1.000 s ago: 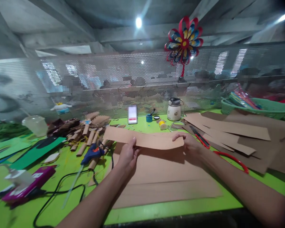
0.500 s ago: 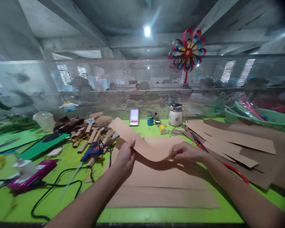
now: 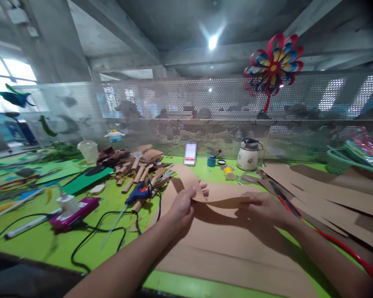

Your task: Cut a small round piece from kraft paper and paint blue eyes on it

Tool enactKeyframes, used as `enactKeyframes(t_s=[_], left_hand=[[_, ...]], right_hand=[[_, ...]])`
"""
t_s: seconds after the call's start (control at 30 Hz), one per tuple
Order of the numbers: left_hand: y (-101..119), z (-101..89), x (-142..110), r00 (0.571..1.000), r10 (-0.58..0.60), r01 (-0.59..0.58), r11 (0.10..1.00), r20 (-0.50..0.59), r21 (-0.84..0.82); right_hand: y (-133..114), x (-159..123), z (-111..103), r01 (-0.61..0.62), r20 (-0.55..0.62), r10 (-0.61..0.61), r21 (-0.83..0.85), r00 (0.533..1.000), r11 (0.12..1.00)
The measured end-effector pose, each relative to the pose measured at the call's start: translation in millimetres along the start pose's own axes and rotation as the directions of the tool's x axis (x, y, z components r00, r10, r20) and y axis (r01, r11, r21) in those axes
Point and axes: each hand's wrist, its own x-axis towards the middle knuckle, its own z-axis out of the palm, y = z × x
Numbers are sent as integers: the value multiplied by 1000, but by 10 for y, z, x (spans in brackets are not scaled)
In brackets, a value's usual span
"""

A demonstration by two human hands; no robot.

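Observation:
A strip of brown kraft paper [image 3: 219,203] is stretched between my two hands, sagging and curled upward at its left end. My left hand [image 3: 185,205] pinches it near that end, thumb on top. The fingers of my right hand [image 3: 264,207] are closed on the strip's right end. Beneath lies a larger brown paper sheet [image 3: 224,244], flat on the green table [image 3: 90,252], with the shadow of my hands falling across it. Part of the strip is hidden behind my left fingers.
To the left lie a blue glue gun [image 3: 139,192], a purple power strip [image 3: 76,213] with black cable and a heap of rolled paper pieces [image 3: 136,167]. Behind stand a phone [image 3: 190,154], a blue jar [image 3: 211,161] and a flask [image 3: 248,155]. Red-handled scissors [image 3: 286,198] rest on cut paper [image 3: 317,190] at right.
The camera view has turned left, shifting the scene rightward. Between my hands the strip has bent more sharply, its left end curling up and over my left fingers. Both hands keep their hold.

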Motion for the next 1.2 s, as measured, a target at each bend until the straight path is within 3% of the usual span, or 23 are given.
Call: enactKeyframes(t_s=[0.27,0.4,0.57,0.7,0.83,0.97,1.07,1.2], left_hand=[[-17,-16,-4,998,40,-41,999,-49,-16],[-34,-40,-1,997,35,-36,999,-65,-12],[-32,-53,2,995,22,-22,1000,-95,6],[13,-54,6,995,23,-22,1000,-100,12],[19,-40,-10,999,-37,37,998,-11,46],[-63,-10,-53,984,-152,141,983,91,117],[-117,12,-92,964,-216,191,968,154,160],[-133,31,-120,957,-217,184,967,190,178]], right_hand=[[-10,0,-20,114,227,-97,-62,969,991],[2,-12,39,114,254,-88,-90,963,989],[49,-18,87,131,230,-104,-108,968,985],[78,13,85,202,135,-183,-146,974,968],[49,35,93,290,31,-290,-214,957,933],[23,2,193,365,1,-377,-250,926,897],[19,-30,279,388,10,-399,-253,917,886],[-58,-56,321,364,-11,-377,-237,926,901]])
